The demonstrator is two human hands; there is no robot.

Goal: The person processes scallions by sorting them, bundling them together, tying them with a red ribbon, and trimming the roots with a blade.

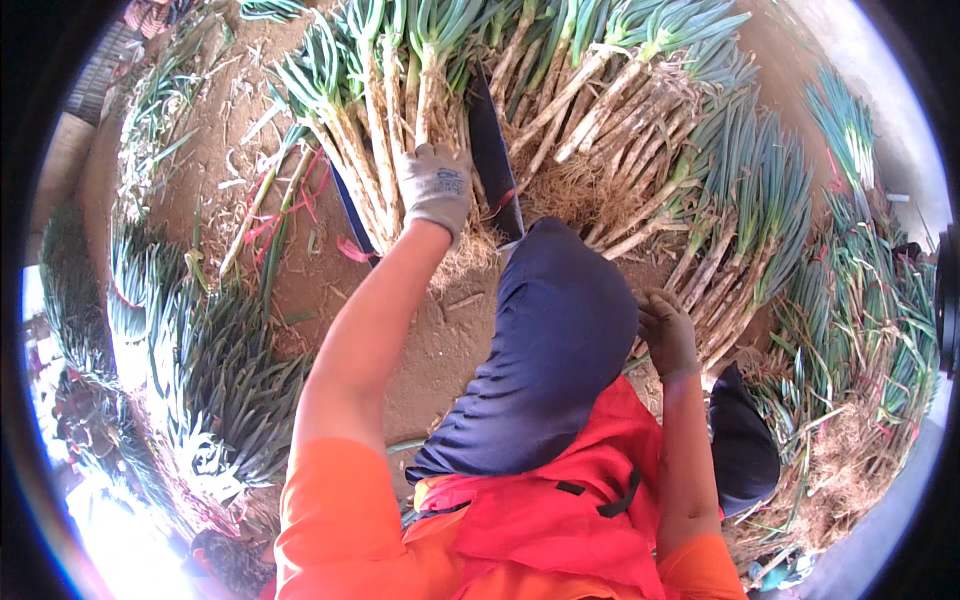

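My left hand [437,190], in a grey work glove, lies over a bunch of green onions [378,150]. Its fingers bend around the pale stalks, their tips partly hidden. The bunch stands between two dark blue upright plates, one [490,150] on its right and the other [350,205] on its left; roots point toward me and green tops away. Beside my knee is my gloved right hand [668,330], low and close to the loose green onions [715,270] on the right. Its fingers are loosely bent and slightly apart, with nothing visible in them.
A large heap of green onions [620,100] with tangled roots spreads beyond the right plate. Dense bundles [220,370] line the left, and more bundles [850,330] lie far right. Pink ties [265,230] and leaf scraps litter the brown ground. My dark-trousered knee [560,320] rises in the middle.
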